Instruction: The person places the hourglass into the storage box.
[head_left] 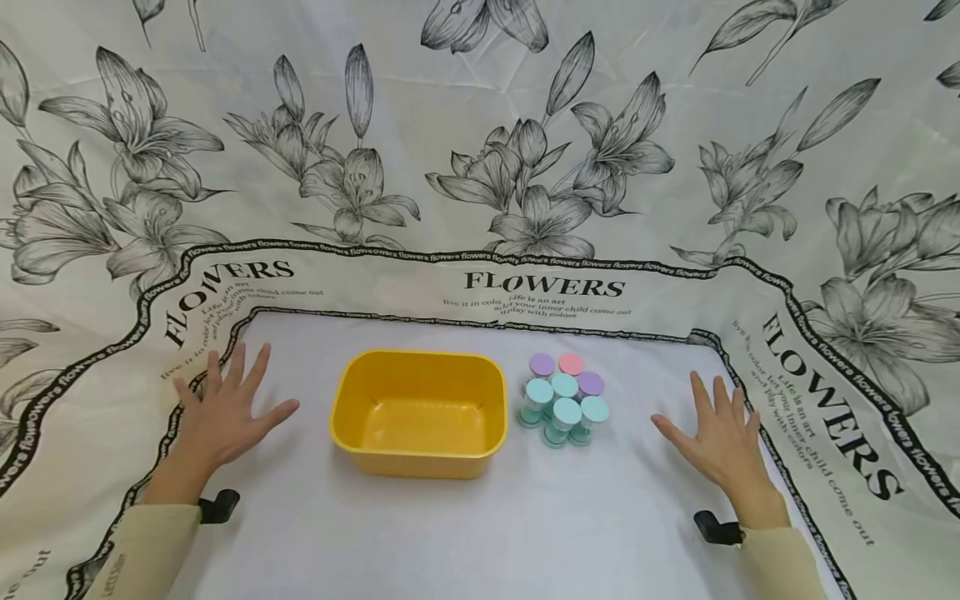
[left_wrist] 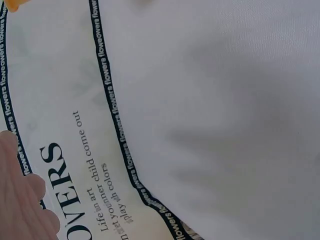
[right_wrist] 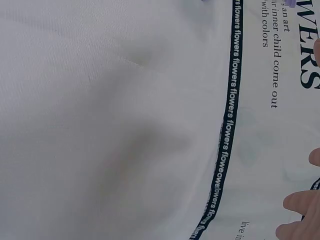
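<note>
Resting flat with fingers spread, the left hand and right hand hold nothing. Small capped jars, likely light, rigid and smooth, stand inboard of the right hand; pinch each at its cap.

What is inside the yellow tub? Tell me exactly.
The yellow tub shows only its bare yellow floor and walls. The near wall covers a thin strip of floor just behind it.
</note>
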